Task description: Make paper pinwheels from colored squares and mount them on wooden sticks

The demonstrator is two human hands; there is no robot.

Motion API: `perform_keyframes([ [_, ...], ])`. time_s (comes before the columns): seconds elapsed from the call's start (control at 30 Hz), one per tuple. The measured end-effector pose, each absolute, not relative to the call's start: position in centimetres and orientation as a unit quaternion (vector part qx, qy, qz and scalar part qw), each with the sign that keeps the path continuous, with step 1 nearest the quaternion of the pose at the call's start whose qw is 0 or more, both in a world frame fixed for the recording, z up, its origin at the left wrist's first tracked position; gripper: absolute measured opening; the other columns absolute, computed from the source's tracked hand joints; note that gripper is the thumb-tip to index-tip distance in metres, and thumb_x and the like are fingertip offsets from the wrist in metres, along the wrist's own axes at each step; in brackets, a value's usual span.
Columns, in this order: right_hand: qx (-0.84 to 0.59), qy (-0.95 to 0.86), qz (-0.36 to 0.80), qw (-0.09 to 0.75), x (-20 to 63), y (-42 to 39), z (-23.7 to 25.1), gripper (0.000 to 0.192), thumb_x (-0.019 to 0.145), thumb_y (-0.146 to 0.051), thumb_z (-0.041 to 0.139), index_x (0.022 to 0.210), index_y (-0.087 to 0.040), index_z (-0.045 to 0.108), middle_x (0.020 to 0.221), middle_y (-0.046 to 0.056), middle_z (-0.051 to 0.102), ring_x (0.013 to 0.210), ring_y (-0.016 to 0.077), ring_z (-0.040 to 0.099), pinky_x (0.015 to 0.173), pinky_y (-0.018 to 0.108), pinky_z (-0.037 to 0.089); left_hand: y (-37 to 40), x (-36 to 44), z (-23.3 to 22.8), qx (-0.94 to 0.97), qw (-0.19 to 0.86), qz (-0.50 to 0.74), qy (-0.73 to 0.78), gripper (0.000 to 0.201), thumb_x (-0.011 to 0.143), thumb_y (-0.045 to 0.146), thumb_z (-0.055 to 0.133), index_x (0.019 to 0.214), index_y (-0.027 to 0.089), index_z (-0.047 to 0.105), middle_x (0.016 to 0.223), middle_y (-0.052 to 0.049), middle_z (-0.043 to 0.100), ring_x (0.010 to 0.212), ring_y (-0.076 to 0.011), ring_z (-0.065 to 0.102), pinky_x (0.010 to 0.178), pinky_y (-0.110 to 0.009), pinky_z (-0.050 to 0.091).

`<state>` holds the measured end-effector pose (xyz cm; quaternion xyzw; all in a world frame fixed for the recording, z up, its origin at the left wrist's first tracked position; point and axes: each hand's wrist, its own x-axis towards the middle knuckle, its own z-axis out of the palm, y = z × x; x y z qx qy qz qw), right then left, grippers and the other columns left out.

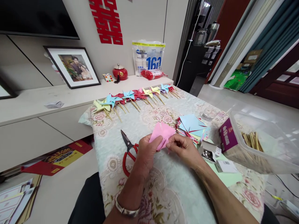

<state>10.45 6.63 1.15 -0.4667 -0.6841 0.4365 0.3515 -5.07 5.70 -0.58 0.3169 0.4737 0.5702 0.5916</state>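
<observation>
Grip, head view: the left hand pinches the pink paper under its thumb, above the cloth-covered counter; the right hand pinches its near right corner. The paper appears part-folded and unmounted. Judged done: the row of pinwheels along the counter's far side. Judged left: the stacked slit paper sheets and the wooden sticks in the clear plastic bin.

Blue "160" on the plastic bag and red double-happiness sign on the wall
</observation>
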Motion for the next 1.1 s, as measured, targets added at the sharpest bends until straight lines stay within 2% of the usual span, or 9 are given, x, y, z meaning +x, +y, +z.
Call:
perform_keyframes([
  [0.67, -0.516, -0.636, 0.465, 0.337, 10.45, 6.83, 1.41, 0.021, 0.074, -0.037, 0.066, 0.064, -0.020, 0.058, 0.057, -0.002, 0.060, 0.052, 0.0116, 0.042, 0.052, 0.025, 0.030, 5.49, -4.69, -0.09, 0.359, 0.581, 0.536, 0.496, 0.024, 0.065, 0.037, 0.073, 0.066, 0.015, 0.063, 0.057, 0.001, 0.055, 0.057, -0.0125, 0.044, 0.054, -0.024, 0.034],
  [1.1, -0.525, -0.632, 0.452, 0.347, 10.51, 6.98, 1.01, 0.022, 0.074, -0.037, 0.066, 0.063, -0.019, 0.059, 0.056, -0.004, 0.054, 0.051, 0.0110, 0.041, 0.051, 0.025, 0.028, 5.49, -4.47, -0.01, 0.351, 0.571, 0.542, 0.507, 0.026, 0.061, 0.037, 0.077, 0.072, 0.014, 0.071, 0.057, 0.002, 0.057, 0.055, -0.0131, 0.046, 0.054, -0.024, 0.036],
])
